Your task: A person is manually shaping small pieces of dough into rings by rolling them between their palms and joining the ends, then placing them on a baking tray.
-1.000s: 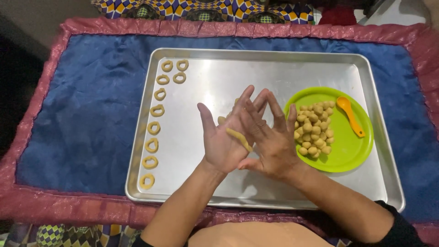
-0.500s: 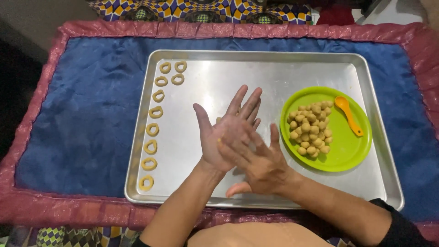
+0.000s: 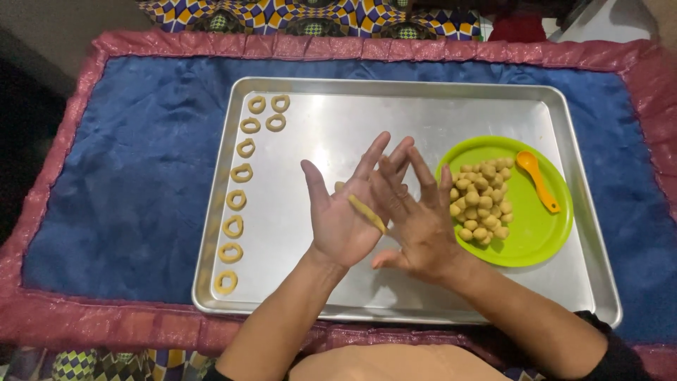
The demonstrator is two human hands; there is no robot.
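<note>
Silver tray [image 3: 423, 106], lime-green plate [image 3: 543, 240], orange spoon [image 3: 537, 180], blue mat [image 3: 134, 155], tan dough balls [image 3: 483, 201]

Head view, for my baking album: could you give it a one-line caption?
Left hand and right hand press a dough strip over a metal tray of dough rings.
</note>
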